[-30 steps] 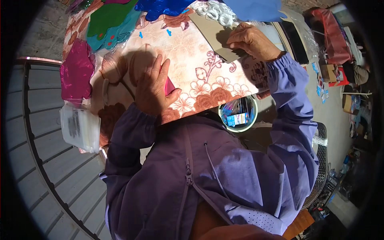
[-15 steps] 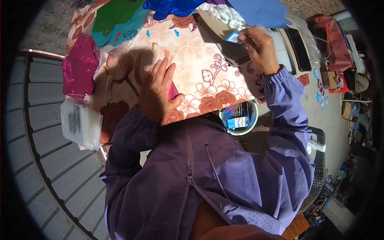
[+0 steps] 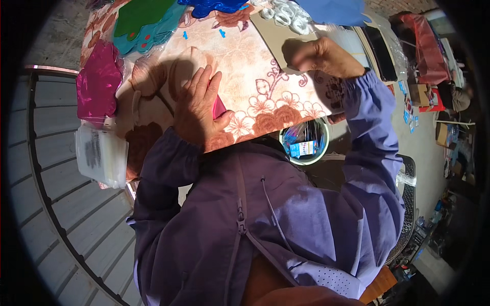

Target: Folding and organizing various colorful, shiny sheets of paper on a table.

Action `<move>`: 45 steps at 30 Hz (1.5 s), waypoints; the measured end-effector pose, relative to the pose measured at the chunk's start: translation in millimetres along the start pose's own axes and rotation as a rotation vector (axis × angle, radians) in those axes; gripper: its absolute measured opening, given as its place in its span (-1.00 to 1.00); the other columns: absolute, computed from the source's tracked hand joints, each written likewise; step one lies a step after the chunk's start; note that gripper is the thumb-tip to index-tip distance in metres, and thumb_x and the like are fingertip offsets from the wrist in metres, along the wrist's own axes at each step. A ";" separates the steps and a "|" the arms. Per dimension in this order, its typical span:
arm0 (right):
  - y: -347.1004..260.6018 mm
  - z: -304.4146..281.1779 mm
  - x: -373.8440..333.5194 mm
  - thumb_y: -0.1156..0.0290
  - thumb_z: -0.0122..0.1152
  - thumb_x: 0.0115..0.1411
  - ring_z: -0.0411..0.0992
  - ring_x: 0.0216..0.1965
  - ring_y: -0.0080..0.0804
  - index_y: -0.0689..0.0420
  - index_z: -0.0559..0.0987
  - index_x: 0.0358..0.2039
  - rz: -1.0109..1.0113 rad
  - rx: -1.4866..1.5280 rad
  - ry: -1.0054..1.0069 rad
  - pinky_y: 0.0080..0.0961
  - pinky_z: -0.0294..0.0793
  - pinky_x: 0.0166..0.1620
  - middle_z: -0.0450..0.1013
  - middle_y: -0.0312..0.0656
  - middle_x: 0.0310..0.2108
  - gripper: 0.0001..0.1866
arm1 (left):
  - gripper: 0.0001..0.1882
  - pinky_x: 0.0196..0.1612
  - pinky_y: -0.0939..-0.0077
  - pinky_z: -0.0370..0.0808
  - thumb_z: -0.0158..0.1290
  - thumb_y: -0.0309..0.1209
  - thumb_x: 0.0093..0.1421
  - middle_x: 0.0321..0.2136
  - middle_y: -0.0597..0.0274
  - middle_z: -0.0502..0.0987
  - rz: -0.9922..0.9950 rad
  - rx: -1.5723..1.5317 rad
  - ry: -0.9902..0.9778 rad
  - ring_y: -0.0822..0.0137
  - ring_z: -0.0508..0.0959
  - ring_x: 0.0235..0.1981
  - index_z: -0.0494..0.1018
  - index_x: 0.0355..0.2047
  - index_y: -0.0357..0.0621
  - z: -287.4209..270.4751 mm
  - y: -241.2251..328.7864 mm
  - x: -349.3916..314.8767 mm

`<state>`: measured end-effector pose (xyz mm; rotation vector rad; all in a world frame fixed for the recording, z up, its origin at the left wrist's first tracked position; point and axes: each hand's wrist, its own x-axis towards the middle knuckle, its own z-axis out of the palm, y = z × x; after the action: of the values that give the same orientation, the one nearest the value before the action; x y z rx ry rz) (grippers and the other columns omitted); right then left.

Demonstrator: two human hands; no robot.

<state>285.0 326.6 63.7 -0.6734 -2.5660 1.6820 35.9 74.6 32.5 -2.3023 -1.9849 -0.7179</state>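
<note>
My left hand lies flat with its fingers stretched out on the flower-patterned tablecloth. A shiny pink piece shows from under it, between thumb and forefinger; the rest is covered by the palm. Farther right, my right hand hangs over a tan cardboard sheet, with its fingers pointing left. Motion smears those fingertips, and I cannot make out anything between them. Two small blue clips lie on the cloth beyond my left hand.
Magenta foil and a stack of clear plastic sleeves line the left side. Green, teal and blue foil lie at the back, beside white coils. Under the front edge stands a bucket holding blue packets.
The blue-and-white card that was in my right fingers is out of sight, and those fingertips have come lower and blurred. My left hand stays on the pink piece.
</note>
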 end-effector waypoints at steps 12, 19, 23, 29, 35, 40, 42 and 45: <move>-6.1 -15.6 9.4 0.65 0.32 0.01 0.49 -0.34 -0.48 0.31 0.63 -0.30 -0.043 -0.228 -0.078 -0.52 0.51 -0.18 0.55 -0.23 -0.38 -0.81 | -0.09 0.19 0.15 0.28 0.38 -0.29 -0.23 0.24 -0.12 0.19 -0.062 -0.032 -0.046 -0.07 0.30 0.14 0.29 0.16 -0.33 -1.4 5.2 0.0; 3.2 -23.7 16.5 0.61 0.35 0.01 0.49 -0.36 -0.45 0.29 0.67 -0.34 -0.096 -0.134 -0.119 -0.52 0.52 -0.21 0.56 -0.20 -0.40 -0.84 | -0.08 0.20 0.15 0.27 0.38 -0.29 -0.22 0.26 -0.09 0.17 -0.086 -0.025 -0.062 -0.07 0.30 0.15 0.27 0.19 -0.28 1.8 3.6 0.3; 11.1 -30.9 20.0 0.57 0.36 0.02 0.49 -0.37 -0.44 0.28 0.68 -0.33 -0.081 -0.073 -0.149 -0.51 0.52 -0.21 0.58 -0.20 -0.39 -0.84 | -0.07 0.20 0.14 0.27 0.38 -0.29 -0.22 0.26 -0.08 0.17 -0.088 -0.006 -0.067 -0.07 0.29 0.17 0.26 0.20 -0.26 1.7 4.7 1.0; 14.1 -36.0 23.8 0.53 0.38 0.03 0.50 -0.39 -0.44 0.27 0.68 -0.32 -0.059 -0.063 -0.174 -0.52 0.52 -0.20 0.59 -0.20 -0.40 -0.83 | -0.06 0.22 0.12 0.25 0.37 -0.28 -0.21 0.25 -0.08 0.19 -0.090 -0.008 -0.072 -0.09 0.29 0.18 0.24 0.21 -0.26 2.9 4.0 -1.1; 28.2 -41.8 32.2 0.53 0.28 0.10 0.47 -0.42 -0.51 0.26 0.65 -0.26 0.009 0.009 -0.242 -0.53 0.49 -0.27 0.59 -0.26 -0.41 -0.83 | -0.05 0.23 0.11 0.23 0.37 -0.28 -0.21 0.23 -0.11 0.21 -0.089 0.006 -0.090 -0.09 0.27 0.20 0.23 0.21 -0.28 4.5 3.2 -1.6; 36.1 -43.0 32.7 0.56 0.23 0.14 0.42 -0.44 -0.58 0.25 0.67 -0.33 0.004 0.145 -0.247 -0.57 0.43 -0.33 0.55 -0.37 -0.49 -0.90 | -0.05 0.25 0.10 0.21 0.36 -0.27 -0.19 0.21 -0.14 0.22 -0.090 0.010 -0.095 -0.08 0.25 0.23 0.21 0.22 -0.28 8.5 -0.1 -3.7; 35.4 -42.4 30.2 0.56 0.25 0.13 0.42 -0.45 -0.58 0.25 0.67 -0.31 -0.011 0.093 -0.220 -0.56 0.43 -0.34 0.55 -0.37 -0.49 -0.89 | -0.05 0.25 0.10 0.20 0.36 -0.27 -0.18 0.20 -0.14 0.23 -0.077 0.008 -0.089 -0.08 0.24 0.23 0.21 0.23 -0.27 9.2 -0.8 -2.5; 31.6 -39.0 32.5 0.56 0.29 0.12 0.41 -0.45 -0.57 0.25 0.67 -0.28 -0.058 -0.010 -0.191 -0.56 0.43 -0.34 0.54 -0.37 -0.49 -0.86 | -0.05 0.26 0.09 0.18 0.35 -0.26 -0.17 0.19 -0.15 0.24 -0.059 -0.010 -0.073 -0.08 0.24 0.24 0.20 0.23 -0.27 8.7 -0.7 -3.6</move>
<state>275.6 382.7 45.2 -0.4537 -2.6914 1.7985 37.8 74.0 23.2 -2.3170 -2.0931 -0.6574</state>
